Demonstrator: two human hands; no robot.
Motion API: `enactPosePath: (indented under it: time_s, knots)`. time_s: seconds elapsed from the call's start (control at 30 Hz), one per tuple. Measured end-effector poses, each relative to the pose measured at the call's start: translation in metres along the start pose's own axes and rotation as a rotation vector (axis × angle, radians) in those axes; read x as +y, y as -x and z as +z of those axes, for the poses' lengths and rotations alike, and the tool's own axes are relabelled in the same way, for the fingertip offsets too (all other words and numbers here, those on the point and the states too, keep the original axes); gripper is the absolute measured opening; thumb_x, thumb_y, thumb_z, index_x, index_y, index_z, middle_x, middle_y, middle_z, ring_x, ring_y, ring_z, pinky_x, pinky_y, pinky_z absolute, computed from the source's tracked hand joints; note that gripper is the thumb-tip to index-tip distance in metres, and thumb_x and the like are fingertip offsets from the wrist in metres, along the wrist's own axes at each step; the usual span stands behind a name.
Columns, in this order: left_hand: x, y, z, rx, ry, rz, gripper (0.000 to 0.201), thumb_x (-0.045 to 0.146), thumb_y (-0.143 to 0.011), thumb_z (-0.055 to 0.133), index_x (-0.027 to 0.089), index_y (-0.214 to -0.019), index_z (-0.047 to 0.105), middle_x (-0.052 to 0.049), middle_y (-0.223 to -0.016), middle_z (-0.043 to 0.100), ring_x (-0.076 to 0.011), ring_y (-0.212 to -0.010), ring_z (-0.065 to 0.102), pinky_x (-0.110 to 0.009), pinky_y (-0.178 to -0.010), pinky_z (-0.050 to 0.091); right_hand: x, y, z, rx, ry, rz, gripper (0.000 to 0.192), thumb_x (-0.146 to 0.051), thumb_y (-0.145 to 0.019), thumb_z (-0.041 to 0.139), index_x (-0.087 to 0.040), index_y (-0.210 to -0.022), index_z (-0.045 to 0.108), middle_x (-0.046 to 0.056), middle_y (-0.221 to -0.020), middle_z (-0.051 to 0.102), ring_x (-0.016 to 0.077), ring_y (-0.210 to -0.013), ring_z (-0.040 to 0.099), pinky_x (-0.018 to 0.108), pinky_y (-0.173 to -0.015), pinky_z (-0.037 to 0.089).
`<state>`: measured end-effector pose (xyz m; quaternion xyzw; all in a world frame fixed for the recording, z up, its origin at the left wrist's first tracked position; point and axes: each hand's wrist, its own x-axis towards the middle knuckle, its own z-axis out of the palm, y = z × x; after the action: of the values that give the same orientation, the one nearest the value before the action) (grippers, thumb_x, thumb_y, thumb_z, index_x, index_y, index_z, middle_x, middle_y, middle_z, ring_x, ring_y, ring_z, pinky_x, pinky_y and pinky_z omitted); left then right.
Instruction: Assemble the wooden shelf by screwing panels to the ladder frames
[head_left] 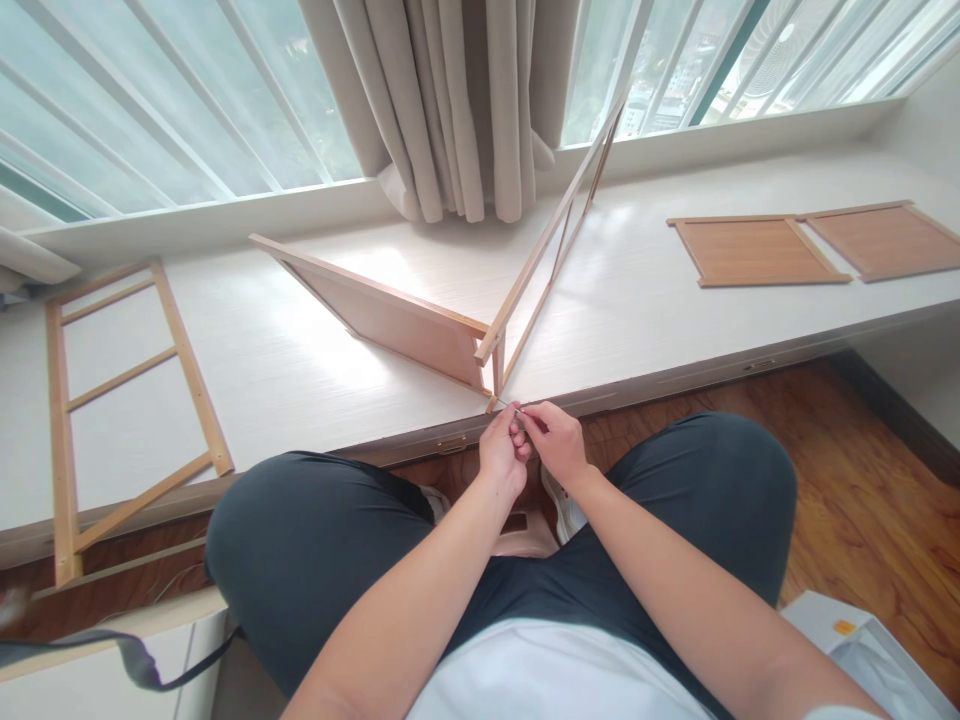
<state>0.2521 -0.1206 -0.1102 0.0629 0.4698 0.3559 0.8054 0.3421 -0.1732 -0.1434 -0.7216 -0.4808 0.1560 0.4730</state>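
My left hand (502, 450) and my right hand (555, 438) meet at the front edge of the white ledge. Both have their fingers pinched on a thin metal rod (519, 410), whose exact kind is too small to make out. Its tip points at the lower corner of a wooden frame with a brown panel (397, 320), which stands on its edge on the ledge. Joined to or touching that corner, an open wooden frame with crossbars (559, 235) stands upright and runs back toward the window. Fingers cover part of the rod.
Another open wooden frame (191, 370) lies on the left, overhanging the white ledge (315, 410). Two brown panels (761, 252) lie flat at the right. A curtain (450, 110) hangs behind. A white box (862, 640) is at lower right, a dark strap (135, 660) at lower left.
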Motion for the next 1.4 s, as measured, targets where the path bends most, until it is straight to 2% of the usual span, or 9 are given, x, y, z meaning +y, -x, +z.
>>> enactPosePath:
  time_s: [0.2, 0.33, 0.47, 0.57, 0.7, 0.87, 0.97, 1.2, 1.4]
  knots:
    - [0.001, -0.001, 0.0, 0.001, 0.01, -0.009, 0.03, 0.026, -0.074, 0.085, 0.013, -0.095, 0.068, 0.009, -0.058, 0.042, -0.0001, -0.043, 0.033, -0.013, -0.039, 0.02, -0.003, -0.001, -0.001, -0.019, -0.035, 0.035, 0.028, -0.043, -0.097, 0.06, -0.023, -0.091, 0.078, 0.006, -0.087, 0.074, 0.019, -0.079, 0.065, 0.031, -0.079, 0.05]
    - [0.001, -0.001, 0.0, 0.008, 0.007, -0.019, 0.031, 0.027, -0.074, 0.087, 0.013, -0.094, 0.068, 0.01, -0.058, 0.041, 0.0, -0.043, 0.032, -0.013, -0.039, 0.02, -0.004, -0.003, -0.001, -0.024, -0.176, 0.162, 0.027, -0.047, -0.091, 0.067, -0.023, -0.089, 0.078, 0.008, -0.092, 0.075, 0.0206, -0.083, 0.064, 0.034, -0.085, 0.051]
    - [0.002, 0.0, 0.001, 0.03, -0.003, -0.017, 0.029, 0.026, -0.075, 0.086, 0.012, -0.093, 0.068, 0.01, -0.058, 0.041, -0.0002, -0.042, 0.032, -0.013, -0.038, 0.02, -0.001, -0.01, 0.002, -0.06, -0.389, 0.364, 0.036, -0.055, -0.083, 0.075, -0.019, -0.084, 0.075, 0.005, -0.075, 0.069, 0.0163, -0.065, 0.058, 0.029, -0.064, 0.049]
    - [0.003, 0.002, 0.003, 0.048, -0.009, -0.01, 0.025, 0.024, -0.076, 0.084, 0.012, -0.09, 0.067, 0.009, -0.057, 0.041, -0.0006, -0.042, 0.033, -0.013, -0.038, 0.021, 0.0, -0.016, 0.003, -0.15, -0.583, 0.525, 0.046, -0.062, -0.075, 0.08, -0.017, -0.08, 0.07, 0.0, -0.06, 0.06, 0.0105, -0.048, 0.046, 0.024, -0.046, 0.036]
    - [0.003, 0.003, 0.003, 0.055, -0.009, 0.009, 0.021, 0.022, -0.078, 0.082, 0.012, -0.087, 0.066, 0.009, -0.056, 0.041, -0.0005, -0.041, 0.032, -0.013, -0.037, 0.021, 0.0, -0.019, 0.002, -0.285, -0.801, 0.692, 0.048, -0.059, -0.068, 0.085, -0.016, -0.079, 0.068, -0.002, -0.058, 0.055, 0.0074, -0.045, 0.044, 0.02, -0.041, 0.032]
    - [0.001, 0.001, -0.002, 0.055, -0.013, 0.024, 0.028, 0.025, -0.073, 0.087, 0.012, -0.085, 0.065, 0.009, -0.057, 0.043, -0.0005, -0.042, 0.035, -0.013, -0.037, 0.023, -0.001, -0.017, 0.002, -0.379, -0.937, 0.804, 0.038, -0.049, -0.071, 0.083, -0.014, -0.079, 0.07, 0.0, -0.057, 0.054, 0.0074, -0.047, 0.046, 0.019, -0.042, 0.041]
    - [0.0, 0.0, -0.003, 0.05, -0.014, 0.029, 0.03, 0.026, -0.071, 0.089, 0.013, -0.083, 0.064, 0.009, -0.056, 0.042, -0.001, -0.042, 0.036, -0.013, -0.037, 0.023, -0.002, -0.014, 0.004, -0.381, -0.94, 0.813, 0.038, -0.049, -0.072, 0.081, -0.013, -0.079, 0.07, 0.001, -0.06, 0.057, 0.0072, -0.048, 0.047, 0.019, -0.044, 0.043]
    - [0.001, 0.004, -0.001, 0.043, -0.022, 0.039, 0.031, 0.027, -0.07, 0.089, 0.013, -0.087, 0.067, 0.01, -0.055, 0.041, -0.0009, -0.042, 0.034, -0.014, -0.038, 0.02, -0.004, -0.008, 0.008, -0.241, -0.742, 0.67, 0.045, -0.059, -0.073, 0.079, -0.017, -0.072, 0.063, 0.0, -0.059, 0.058, 0.0078, -0.045, 0.045, 0.02, -0.041, 0.029]
    - [0.0, 0.003, -0.002, 0.005, -0.031, 0.037, 0.036, 0.028, -0.068, 0.089, 0.012, -0.094, 0.07, 0.01, -0.057, 0.042, 0.0, -0.043, 0.034, -0.013, -0.039, 0.02, -0.007, -0.003, 0.002, -0.08, -0.454, 0.442, 0.03, -0.049, -0.081, 0.076, -0.02, -0.084, 0.074, 0.003, -0.074, 0.069, 0.0158, -0.066, 0.057, 0.027, -0.063, 0.047]
